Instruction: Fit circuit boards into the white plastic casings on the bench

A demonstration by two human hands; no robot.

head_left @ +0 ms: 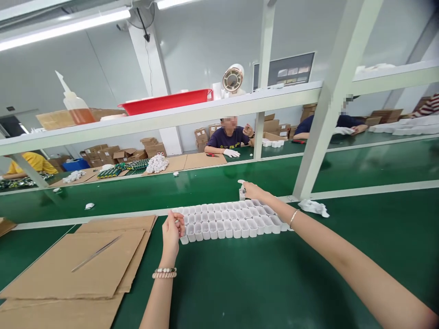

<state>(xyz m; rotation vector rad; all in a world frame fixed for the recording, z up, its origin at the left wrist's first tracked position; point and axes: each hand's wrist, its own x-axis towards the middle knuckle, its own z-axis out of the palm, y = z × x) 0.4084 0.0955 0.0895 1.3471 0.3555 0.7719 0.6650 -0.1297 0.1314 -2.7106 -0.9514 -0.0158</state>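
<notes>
A white plastic tray (pixel 229 221) with several rows of small square cells lies on the green bench top in front of me. My left hand (pixel 172 233) grips the tray's left end with curled fingers. My right hand (pixel 252 189) reaches over the tray's far edge and pinches a small white part (pixel 242 193) between its fingertips. A bead bracelet sits on my left wrist and a thin bangle on my right.
Cardboard sheets (pixel 85 269) with a thin metal strip (pixel 96 252) lie at left. A crumpled white cloth (pixel 313 207) rests at right. A white frame post (pixel 329 105) rises behind the tray. Other people work at the far bench.
</notes>
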